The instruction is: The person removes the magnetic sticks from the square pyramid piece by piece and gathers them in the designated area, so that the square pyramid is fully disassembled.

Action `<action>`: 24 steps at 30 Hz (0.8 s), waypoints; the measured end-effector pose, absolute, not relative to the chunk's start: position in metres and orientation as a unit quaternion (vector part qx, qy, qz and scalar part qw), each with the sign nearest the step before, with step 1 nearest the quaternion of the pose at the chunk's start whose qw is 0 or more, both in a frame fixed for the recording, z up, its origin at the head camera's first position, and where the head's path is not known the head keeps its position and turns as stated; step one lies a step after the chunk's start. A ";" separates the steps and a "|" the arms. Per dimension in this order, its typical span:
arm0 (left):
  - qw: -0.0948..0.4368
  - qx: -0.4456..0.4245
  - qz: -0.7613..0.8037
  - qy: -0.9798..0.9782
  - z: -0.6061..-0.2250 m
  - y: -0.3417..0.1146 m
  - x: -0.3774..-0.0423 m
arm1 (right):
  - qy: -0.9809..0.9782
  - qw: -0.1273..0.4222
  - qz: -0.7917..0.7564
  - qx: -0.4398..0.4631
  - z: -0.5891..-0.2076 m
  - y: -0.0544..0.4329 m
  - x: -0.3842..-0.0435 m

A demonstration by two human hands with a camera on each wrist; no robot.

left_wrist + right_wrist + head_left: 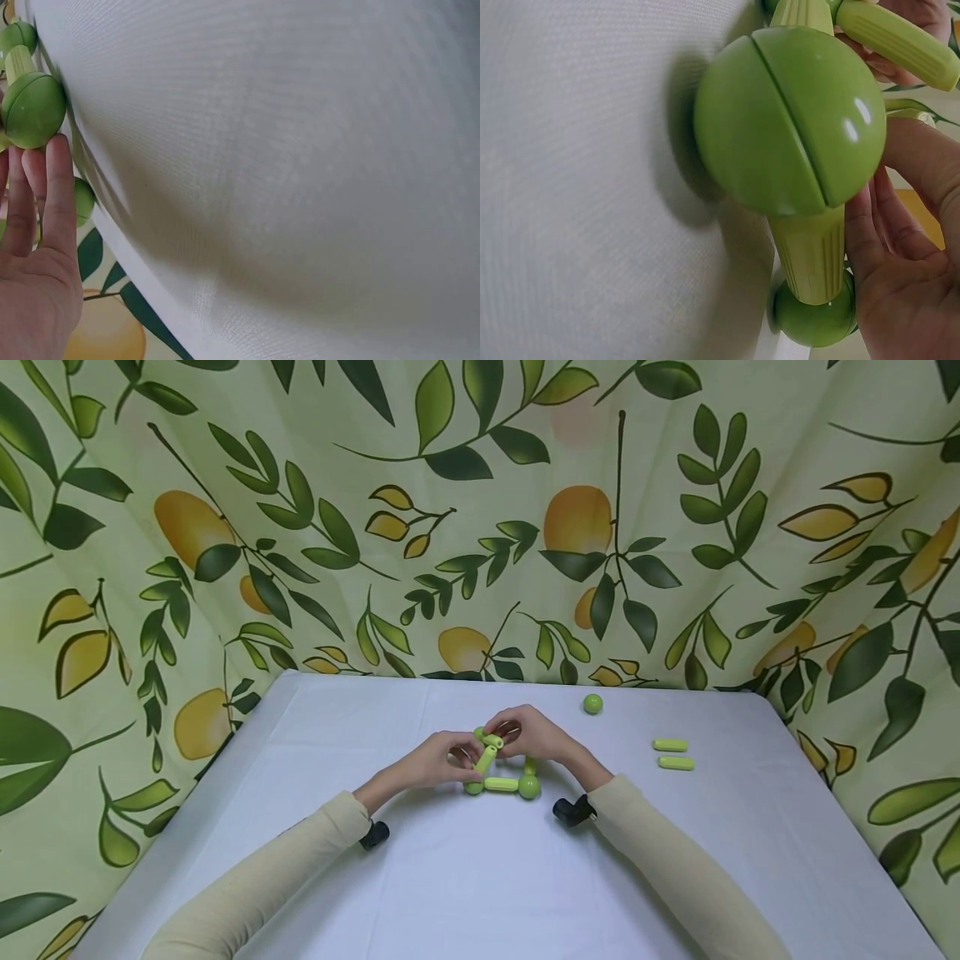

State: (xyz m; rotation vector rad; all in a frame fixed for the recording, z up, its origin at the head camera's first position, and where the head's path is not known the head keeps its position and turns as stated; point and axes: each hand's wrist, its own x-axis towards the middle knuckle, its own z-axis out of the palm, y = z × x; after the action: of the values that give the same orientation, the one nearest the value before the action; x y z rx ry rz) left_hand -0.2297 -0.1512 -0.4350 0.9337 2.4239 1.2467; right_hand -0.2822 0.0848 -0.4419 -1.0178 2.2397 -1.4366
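Light green sticks and green balls are joined into a toy frame low over the table. At its front lie a left ball (473, 788) and a right ball (529, 787), with a front stick (501, 784) between. My left hand (427, 762) grips the front left corner, where an upright stick (486, 762) rises; in the left wrist view its fingertips touch a ball (34, 110). At the frame's far side my right hand (534, 735) pinches another stick (492, 741), mostly hidden by fingers. A large ball (791, 120) fills the right wrist view's middle.
A loose green ball (592, 703) lies toward the table's back edge. Two loose light green sticks, a rear one (670, 745) and a front one (676, 763), lie at right. Behind the white-covered table (420, 893) hangs a leaf-and-fruit patterned curtain (495, 568).
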 end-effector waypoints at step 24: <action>0.136 0.323 0.421 0.837 -0.435 -0.152 -0.232 | 0.804 0.090 -0.470 -0.353 -0.439 0.081 -0.285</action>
State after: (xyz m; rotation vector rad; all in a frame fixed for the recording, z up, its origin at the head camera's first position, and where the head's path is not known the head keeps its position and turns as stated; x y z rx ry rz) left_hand -0.2318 -0.1516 -0.4349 0.9347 2.4219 1.2196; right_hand -0.2850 0.0811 -0.4387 -1.0491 2.3908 -1.3991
